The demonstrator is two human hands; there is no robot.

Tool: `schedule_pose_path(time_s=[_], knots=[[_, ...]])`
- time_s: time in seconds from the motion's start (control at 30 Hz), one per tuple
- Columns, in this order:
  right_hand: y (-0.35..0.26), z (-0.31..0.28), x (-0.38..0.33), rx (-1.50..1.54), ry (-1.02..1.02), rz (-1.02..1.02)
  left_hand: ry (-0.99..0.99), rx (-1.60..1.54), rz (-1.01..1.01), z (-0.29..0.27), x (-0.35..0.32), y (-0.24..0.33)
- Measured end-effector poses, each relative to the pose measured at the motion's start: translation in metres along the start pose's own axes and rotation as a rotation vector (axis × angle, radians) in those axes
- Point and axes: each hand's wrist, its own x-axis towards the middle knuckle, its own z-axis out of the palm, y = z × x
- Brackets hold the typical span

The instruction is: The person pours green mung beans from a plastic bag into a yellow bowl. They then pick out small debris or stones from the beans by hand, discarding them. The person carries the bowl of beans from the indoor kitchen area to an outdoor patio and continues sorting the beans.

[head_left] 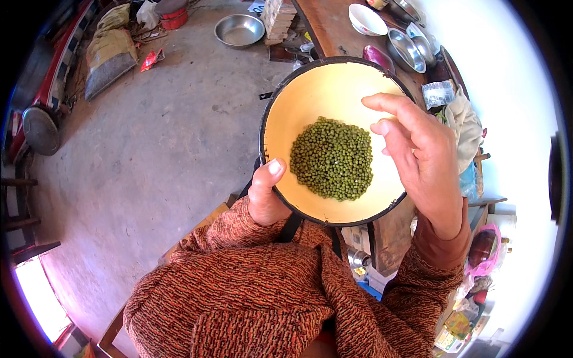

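Okay, so we've got green beans (332, 160) piled in a yellow bowl (316, 83), just right of our left grip (265, 192), which has the bowl's edge. Our right grip (425, 146) hangs loose, fingertips parted, near the beans' right side. Beyond, a metal bowl (406, 51) sits on the counter (332, 27).

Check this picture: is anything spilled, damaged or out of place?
The yellow bowl has a ragged black rim, perhaps chipped. A red wrapper lies on the floor near the sack, like litter. Green beans sit inside the bowl; none look spilled.
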Motion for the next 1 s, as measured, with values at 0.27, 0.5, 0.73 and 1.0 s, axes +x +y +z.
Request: schedule_pose_path(time_s=[0.27,0.5,0.73,1.0], knots=[[-0.003,0.003,-0.003,-0.023,0.146,-0.156,-0.049,-0.017,0.030,-0.008,-0.002,0.007],[0.060,0.033,-0.044,0.206,0.712,-0.021,-0.005,0.062,0.086,-0.024,0.003,0.027],[0.163,0.116,-0.112,-0.305,0.150,0.413,0.165,0.121,0.385,-0.067,0.032,0.069],[0.190,0.134,-0.121,-0.461,-0.008,0.426,0.304,0.124,0.515,-0.092,0.065,0.092]])
